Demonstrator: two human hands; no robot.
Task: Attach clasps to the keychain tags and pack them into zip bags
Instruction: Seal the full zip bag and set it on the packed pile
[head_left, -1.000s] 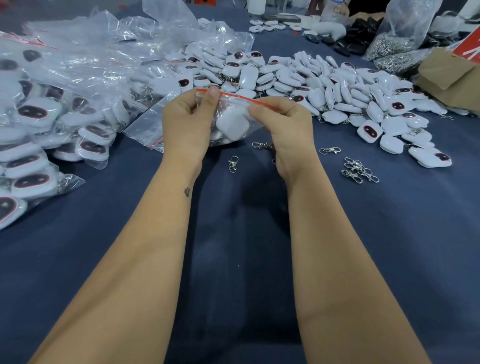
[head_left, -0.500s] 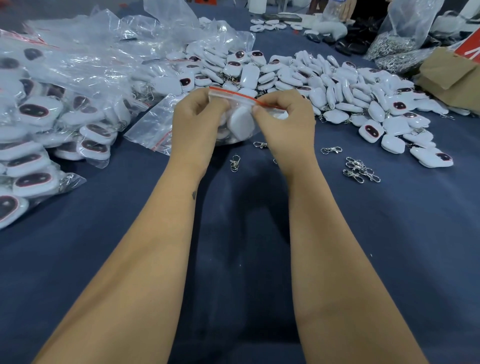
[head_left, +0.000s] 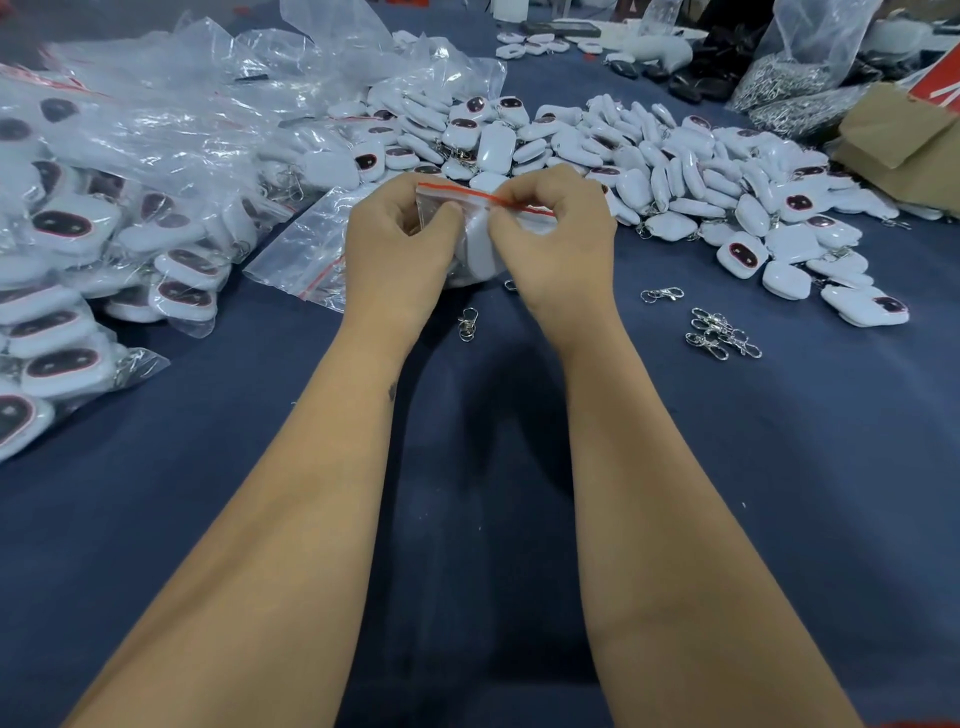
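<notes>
Bench (head_left: 779, 493): dark blue cloth cover, matte, lightly wrinkled; runs from the near edge to the cluttered far end.

Zip bag (head_left: 480, 228): clear soft film, red seal strip along the mouth; held off the bench at centre, between both hands. The strip's long axis runs left to right, tilting slightly down toward the right. One white tag (head_left: 480, 244) is inside, glossy, rounded-square; whether a clasp is fitted to it cannot be told through the film.

Left hand (head_left: 397, 244): fingers curled, pinching the left end of the strip. Right hand (head_left: 558, 239): thumb and forefinger pinching the strip just right of the left hand's grip. The unsealed-looking stretch of strip lies to the right of the right hand, so that hand is the nearer one to run along it; judged step: closing the seal.

Loose tags (head_left: 675, 171): large heap beyond the hands, spreading right; smooth white shells, some showing a dark oval face with a red rim.

Packed bags (head_left: 78, 260): stacked at left, crinkled shiny film over tags.

Empty bags (head_left: 306, 249): flat pile just left of the left hand.

Clasps (head_left: 722, 332): small silver metal swivel hooks, a cluster right of the right forearm, singles near the wrists.

Card box (head_left: 904, 140): brown, far right.
</notes>
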